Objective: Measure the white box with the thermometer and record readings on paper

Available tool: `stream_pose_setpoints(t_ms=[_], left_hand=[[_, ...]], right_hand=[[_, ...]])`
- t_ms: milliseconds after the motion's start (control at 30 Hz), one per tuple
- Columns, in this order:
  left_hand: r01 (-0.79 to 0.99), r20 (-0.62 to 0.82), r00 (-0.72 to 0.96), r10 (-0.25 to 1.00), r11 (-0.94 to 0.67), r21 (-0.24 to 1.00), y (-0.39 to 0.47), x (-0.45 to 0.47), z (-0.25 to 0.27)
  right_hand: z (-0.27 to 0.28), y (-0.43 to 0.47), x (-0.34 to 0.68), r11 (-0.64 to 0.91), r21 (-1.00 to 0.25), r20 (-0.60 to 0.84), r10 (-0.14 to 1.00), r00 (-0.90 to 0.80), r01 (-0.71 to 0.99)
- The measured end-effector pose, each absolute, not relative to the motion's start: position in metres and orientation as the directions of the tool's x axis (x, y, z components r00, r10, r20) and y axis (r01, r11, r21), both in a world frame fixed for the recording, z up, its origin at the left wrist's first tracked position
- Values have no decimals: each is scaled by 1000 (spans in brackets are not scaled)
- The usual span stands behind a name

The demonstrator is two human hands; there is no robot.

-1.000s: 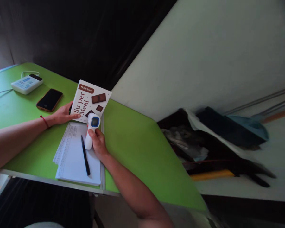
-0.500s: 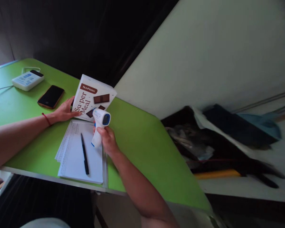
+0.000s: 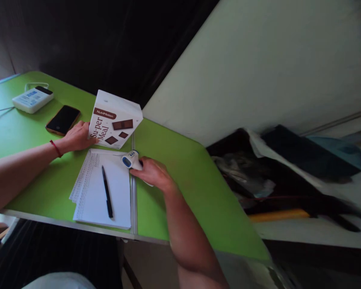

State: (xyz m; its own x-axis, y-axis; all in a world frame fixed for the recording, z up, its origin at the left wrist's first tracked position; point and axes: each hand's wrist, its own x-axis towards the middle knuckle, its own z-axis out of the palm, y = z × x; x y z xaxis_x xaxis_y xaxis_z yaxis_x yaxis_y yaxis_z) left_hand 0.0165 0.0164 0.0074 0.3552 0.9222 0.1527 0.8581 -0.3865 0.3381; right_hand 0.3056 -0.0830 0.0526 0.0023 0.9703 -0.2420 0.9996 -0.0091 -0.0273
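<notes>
A white box (image 3: 117, 108) marked "Su-per Meal" stands on the green table, and my left hand (image 3: 78, 136) grips its left side with the thumb on the front face. My right hand (image 3: 152, 171) is closed around the handle of a white and blue infrared thermometer (image 3: 134, 161). The thermometer is tilted over, its small screen turned toward me, just above the right edge of the paper stack. Below the box lies the stack of white paper (image 3: 93, 200), with a black pen (image 3: 107, 192) on top.
A phone (image 3: 63, 119) lies left of the box, and behind it sits a white device (image 3: 33, 99) with a cable. The green table (image 3: 180, 180) meets a pale wall. At right, dark bags and cloth (image 3: 276, 172) lie beyond the table edge.
My right hand has turned the thermometer from upright in front of the box to tilted, lower and to the right. The box front is uncovered. My left hand stays on the box.
</notes>
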Motion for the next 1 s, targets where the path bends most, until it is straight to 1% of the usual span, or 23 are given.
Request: stream_pose_setpoints(t_ms=[33, 133, 200, 233, 300, 367, 433, 467, 533, 567, 633, 700, 733, 800, 867, 933, 1000], left_hand=[[934, 33, 283, 958, -283, 216, 11, 18, 16], [965, -155, 261, 953, -253, 70, -6, 24, 42], [965, -233, 259, 937, -262, 16, -15, 26, 52], [965, -261, 256, 931, -262, 10, -17, 26, 54], [971, -276, 239, 931, -234, 54, -19, 23, 54], [975, -218, 202, 955, -175, 135, -19, 18, 49], [967, -128, 177, 976, -148, 208, -18, 14, 42], [960, -94, 185, 978, -159, 229, -18, 12, 39], [945, -75, 246, 966, -222, 239, -20, 9, 34], [935, -81, 288, 954, -262, 239, -22, 8, 33], [910, -74, 363, 929, -336, 244, -27, 7, 30], [888, -47, 410, 911, -387, 248, -31, 8, 28], [883, -36, 422, 906, -402, 241, -33, 9, 27], [884, -46, 437, 898, -420, 206, -36, 11, 25], [884, -75, 451, 889, -434, 171, -37, 14, 24], [887, -82, 449, 890, -434, 159, -37, 17, 22], [891, -71, 438, 896, -422, 171, -37, 19, 21]], right_hand=[[52, -83, 305, 4, -13, -248, 969, -7, 1000], [51, -82, 302, 17, -8, -255, 967, -19, 1000], [49, -82, 300, 21, -17, -237, 971, -24, 1000], [49, -82, 299, 25, -27, -230, 973, -30, 999], [49, -84, 296, 36, -46, -234, 971, -46, 998], [51, -86, 294, 47, -47, -269, 961, -58, 998], [55, -91, 292, 52, -3, -269, 962, -51, 999], [55, -94, 292, 52, 30, -235, 971, -43, 998], [54, -100, 289, 67, 63, -95, 994, -61, 996], [51, -104, 286, 101, 44, -9, 995, -101, 994], [41, -112, 278, 241, -68, 110, 966, -233, 968], [28, -119, 267, 385, -200, 131, 922, -364, 901], [22, -122, 261, 416, -248, 111, 909, -401, 875], [12, -126, 253, 407, -304, 49, 910, -412, 861], [7, -125, 252, 389, -358, 31, 914, -405, 849], [5, -120, 256, 414, -463, 99, 903, -418, 784], [3, -113, 262, 453, -605, 210, 884, -417, 655]])
